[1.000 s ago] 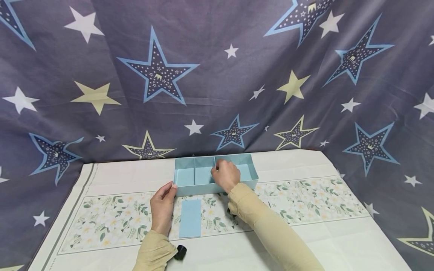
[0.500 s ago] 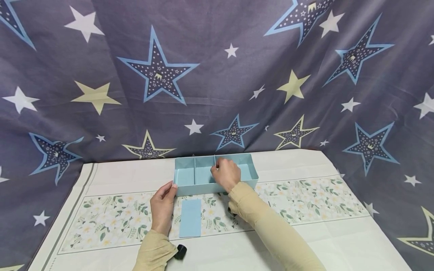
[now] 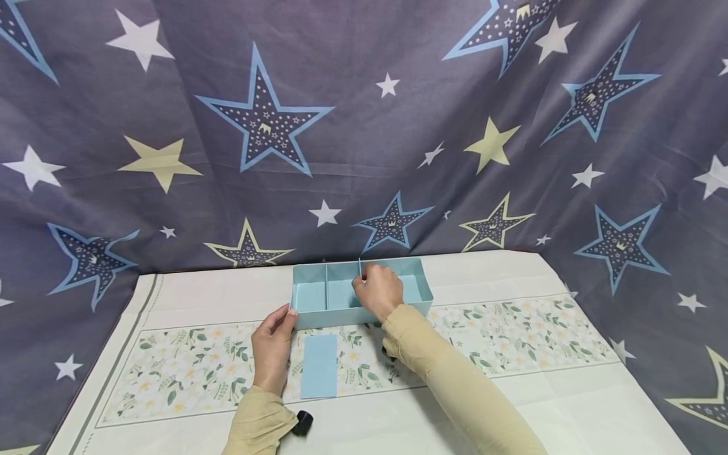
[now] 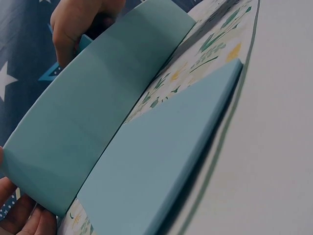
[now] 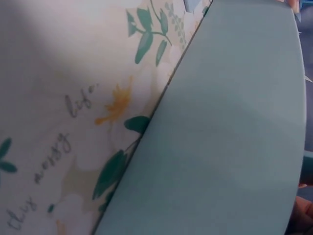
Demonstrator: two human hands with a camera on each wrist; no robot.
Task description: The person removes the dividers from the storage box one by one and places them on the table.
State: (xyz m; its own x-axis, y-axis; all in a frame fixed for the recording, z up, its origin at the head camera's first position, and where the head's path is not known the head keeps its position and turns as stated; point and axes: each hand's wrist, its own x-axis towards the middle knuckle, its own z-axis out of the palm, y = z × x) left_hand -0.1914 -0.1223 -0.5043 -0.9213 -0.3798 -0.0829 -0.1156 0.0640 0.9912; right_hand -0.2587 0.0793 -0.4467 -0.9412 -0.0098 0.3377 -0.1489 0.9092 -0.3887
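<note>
A long light-blue box (image 3: 335, 319) stands at the back of the table, its open side up. My left hand (image 3: 273, 347) grips the box's left front corner, thumb at the front and fingers along the end wall. Inside the box, my right hand (image 3: 380, 291) pinches an upright divider (image 3: 359, 269), whose top edge pokes slightly above the rim; the fingers hide most of it. Farther left stands another divider (image 3: 327, 287). In the left wrist view the right hand (image 4: 80, 24) reaches over the box wall (image 4: 98, 93). The right wrist view is mostly filled by the front wall (image 5: 220, 117).
A flat light-blue rectangular piece (image 3: 319, 366) lies in front of the box, between the forearms. Under it runs a floral-printed band (image 3: 193, 373) on the white table cover (image 3: 364, 430). Behind the table hangs a star-patterned curtain (image 3: 352, 139).
The right hand and the divider have shifted very slightly left, and the divider's top edge shows a little higher. The left hand and the box have kept their place.
</note>
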